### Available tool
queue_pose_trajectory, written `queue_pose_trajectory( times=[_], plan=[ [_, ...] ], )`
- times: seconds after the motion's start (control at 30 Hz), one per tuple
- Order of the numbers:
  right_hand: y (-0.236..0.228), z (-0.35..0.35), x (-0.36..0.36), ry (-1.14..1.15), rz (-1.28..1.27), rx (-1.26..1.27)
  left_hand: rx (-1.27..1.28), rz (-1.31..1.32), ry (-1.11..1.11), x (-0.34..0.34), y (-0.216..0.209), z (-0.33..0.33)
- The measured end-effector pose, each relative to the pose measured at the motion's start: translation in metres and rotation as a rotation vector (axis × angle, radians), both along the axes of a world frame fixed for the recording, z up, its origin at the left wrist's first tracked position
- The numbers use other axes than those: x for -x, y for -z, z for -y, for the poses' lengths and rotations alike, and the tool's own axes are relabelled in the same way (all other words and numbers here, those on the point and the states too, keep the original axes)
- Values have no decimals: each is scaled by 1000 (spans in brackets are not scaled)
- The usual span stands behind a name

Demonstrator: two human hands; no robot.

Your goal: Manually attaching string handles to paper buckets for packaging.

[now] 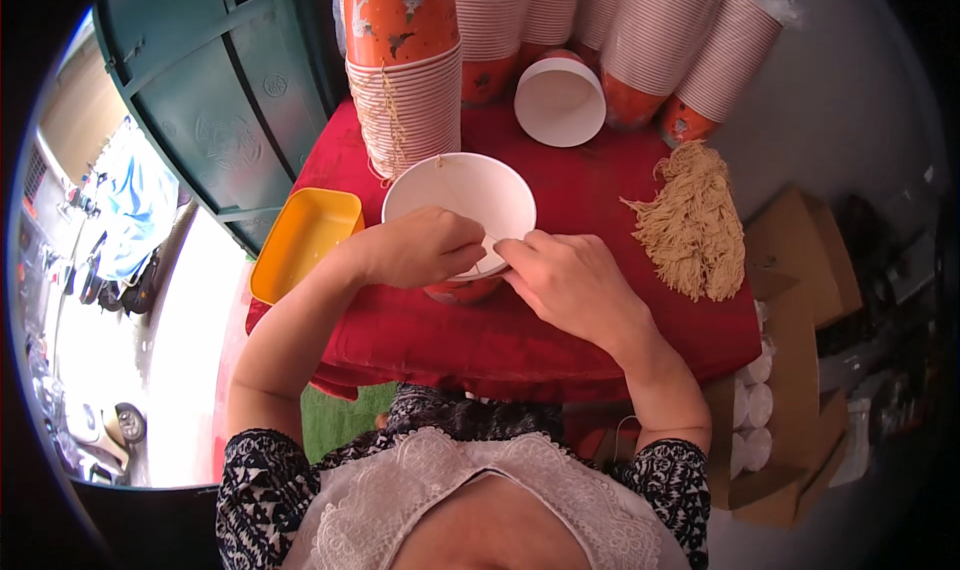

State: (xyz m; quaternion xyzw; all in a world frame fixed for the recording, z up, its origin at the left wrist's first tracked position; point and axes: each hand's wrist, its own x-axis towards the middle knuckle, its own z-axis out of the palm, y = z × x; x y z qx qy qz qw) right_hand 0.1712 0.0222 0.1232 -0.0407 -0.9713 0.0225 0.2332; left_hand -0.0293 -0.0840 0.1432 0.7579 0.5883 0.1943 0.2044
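A paper bucket (487, 192), white inside and orange-printed outside, stands mouth up near the middle of the red-covered table. Over its opening, my left hand (425, 247) is closed in a pinch; whatever is between its fingertips is too small to make out. A thin thread seems to run down the inner wall beside it. My right hand (570, 282) grips the bucket's near right rim, thumb at the inside and fingers outside. Farther right lies a loose heap of beige strings (695, 225). Behind the bucket rises a tall stack of nested buckets (410, 105), with strings hanging down its side.
A yellow plastic tray (300, 240) sits by my left forearm. Another bucket (561, 100) lies tipped toward me at the back, before several wrapped stacks (660, 30). Cardboard boxes (800, 260) stand right of the table, a green metal door (215, 90) at the left.
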Motion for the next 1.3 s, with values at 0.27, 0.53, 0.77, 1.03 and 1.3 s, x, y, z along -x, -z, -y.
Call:
queue_pose_trajectory(
  times=[0.27,0.53,0.77,1.03,1.3],
  plan=[
    [8,-23,19,-254,-192,-431,-101,-27,-36,1,-5,6],
    [34,-60,45,-255,-353,-567,-578,-495,-206,-5,42,-22],
    [70,-76,45,-233,-403,-541,-639,-640,-276,-29,78,-33],
    [93,-78,32,-241,-349,-499,-554,-615,-301,-47,105,-34],
    [111,-87,26,-157,-21,-415,-417,-468,-364,-45,139,-53]
  ],
)
